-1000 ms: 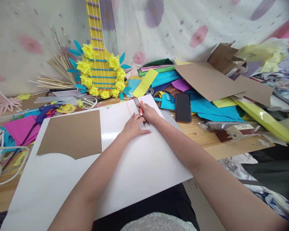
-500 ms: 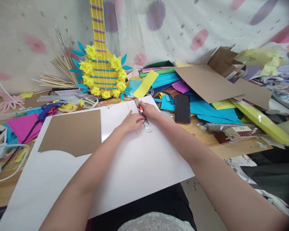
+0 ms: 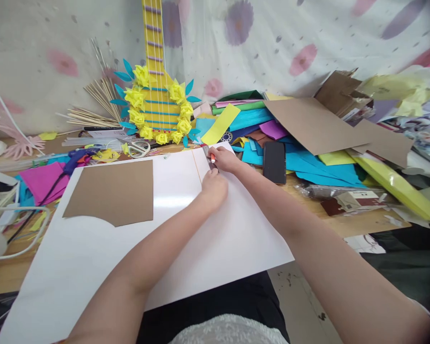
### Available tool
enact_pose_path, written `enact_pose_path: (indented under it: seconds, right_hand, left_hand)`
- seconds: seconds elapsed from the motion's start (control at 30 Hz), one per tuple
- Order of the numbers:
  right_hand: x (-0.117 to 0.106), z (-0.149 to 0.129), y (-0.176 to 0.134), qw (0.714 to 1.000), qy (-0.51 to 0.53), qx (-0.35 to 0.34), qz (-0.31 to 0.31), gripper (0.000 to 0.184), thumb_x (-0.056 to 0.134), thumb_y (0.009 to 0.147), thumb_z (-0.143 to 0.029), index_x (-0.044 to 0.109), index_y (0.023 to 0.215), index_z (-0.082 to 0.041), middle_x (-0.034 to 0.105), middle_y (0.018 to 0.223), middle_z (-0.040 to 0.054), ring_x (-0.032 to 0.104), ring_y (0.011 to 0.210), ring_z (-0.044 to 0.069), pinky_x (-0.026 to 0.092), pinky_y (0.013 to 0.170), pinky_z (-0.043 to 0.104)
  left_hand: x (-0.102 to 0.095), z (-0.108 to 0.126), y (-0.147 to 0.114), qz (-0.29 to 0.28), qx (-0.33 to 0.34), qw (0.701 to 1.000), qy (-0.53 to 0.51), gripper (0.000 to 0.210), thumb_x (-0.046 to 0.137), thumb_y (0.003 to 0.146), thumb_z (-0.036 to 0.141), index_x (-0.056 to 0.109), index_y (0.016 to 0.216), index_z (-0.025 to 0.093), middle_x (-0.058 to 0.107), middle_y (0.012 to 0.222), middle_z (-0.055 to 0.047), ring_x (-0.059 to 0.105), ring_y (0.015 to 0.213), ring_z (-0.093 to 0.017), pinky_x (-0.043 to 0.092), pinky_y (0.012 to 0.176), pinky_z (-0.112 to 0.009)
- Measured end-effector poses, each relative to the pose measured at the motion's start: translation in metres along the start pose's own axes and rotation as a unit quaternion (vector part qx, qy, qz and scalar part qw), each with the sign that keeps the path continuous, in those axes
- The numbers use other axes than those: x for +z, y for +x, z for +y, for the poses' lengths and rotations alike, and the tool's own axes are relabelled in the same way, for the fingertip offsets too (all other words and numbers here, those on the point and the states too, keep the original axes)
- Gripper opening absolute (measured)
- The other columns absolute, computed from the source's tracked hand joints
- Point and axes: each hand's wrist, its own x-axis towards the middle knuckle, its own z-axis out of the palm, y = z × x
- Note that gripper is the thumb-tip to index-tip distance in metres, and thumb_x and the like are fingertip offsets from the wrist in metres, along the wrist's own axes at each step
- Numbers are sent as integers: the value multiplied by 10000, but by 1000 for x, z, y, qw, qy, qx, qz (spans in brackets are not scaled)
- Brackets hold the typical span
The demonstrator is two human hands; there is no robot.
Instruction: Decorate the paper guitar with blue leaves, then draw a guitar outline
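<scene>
Worktop: wood-toned, loaded along its far edge with coloured sheets; the right-hand stretch of its near edge shows.

White sheet: spans the middle of the worktop, its near edge running out over the person's lap. Surface smooth, with a glare patch towards its far edge. Open white surface extends from the left hand to the near right corner.

Brown cardboard: flat at the sheet's far left corner; its near edge is cut partly in a curve.

Yellow guitar model: upright beyond the sheet's far edge, ringed with yellow flowers and blue leaves.

Right hand: near the sheet's far right corner, fingers clamped on the marker. Left hand: curled at the ruler's near part; whether its fingers grip or merely press cannot be told.

Small box: towards the worktop's right end; printed, lettering too small to read.

Phone: on the worktop, just right of the sheet, screen dark.

Ruler: metallic, mostly hidden by the hands; graduations illegible.

Marker: orange and white, over the ruler.

Orange line: thin, running nearward from the sheet's far edge, left of the ruler.
</scene>
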Motion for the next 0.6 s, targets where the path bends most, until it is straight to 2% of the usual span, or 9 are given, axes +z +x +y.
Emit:
enact_pose_path:
  seconds: [0.1,0.2,0.27,0.33,0.43,0.6]
  right_hand:
    - [-4,0,1,1000,-13,-10,-4,294,451,834,-197,537,1113,-161,584,925,117,562,929,240,439,765,323]
    - [-9,-1,5,999,-25,-17,-17,300,493,818,-197,536,1113,-159,582,933,119,561,926,243,433,755,316]
    - [-11,-1,8,999,-33,-16,-26,305,522,812,-219,533,1112,-165,580,939,120,564,905,242,429,735,308]
    - [-12,-1,11,999,-38,-16,-31,304,529,816,-241,530,1112,-174,579,935,120,568,878,239,423,718,304]
    - [-12,-1,13,998,-44,-19,-37,304,525,820,-247,526,1116,-177,581,931,121,569,854,237,418,710,304]
    - [-15,2,12,998,-4,-25,-49,310,549,794,-213,527,1101,-181,610,942,106,561,931,244,427,746,312]
  left_hand:
    - [13,34,5,-17,-61,995,-76,345,450,800,116,677,1055,65,632,1113,-211,529,1102,-331,395,945,-475]
    - [32,57,16,4,-156,980,-125,498,433,791,91,524,1269,-12,455,1353,-274,345,1311,-404,297,1041,-563]
    - [43,65,23,30,-166,973,-159,548,433,791,118,469,1326,6,409,1395,-268,242,1364,-418,214,1067,-630]
    - [51,66,30,67,-152,967,-192,554,443,802,171,462,1345,61,422,1396,-246,230,1367,-427,188,1050,-679]
    - [52,65,37,82,-161,961,-210,528,462,811,212,491,1320,75,430,1386,-253,237,1358,-445,209,1024,-702]
    - [34,65,31,13,-205,965,-164,537,437,813,126,437,1326,-33,364,1406,-308,193,1381,-414,218,1068,-627]
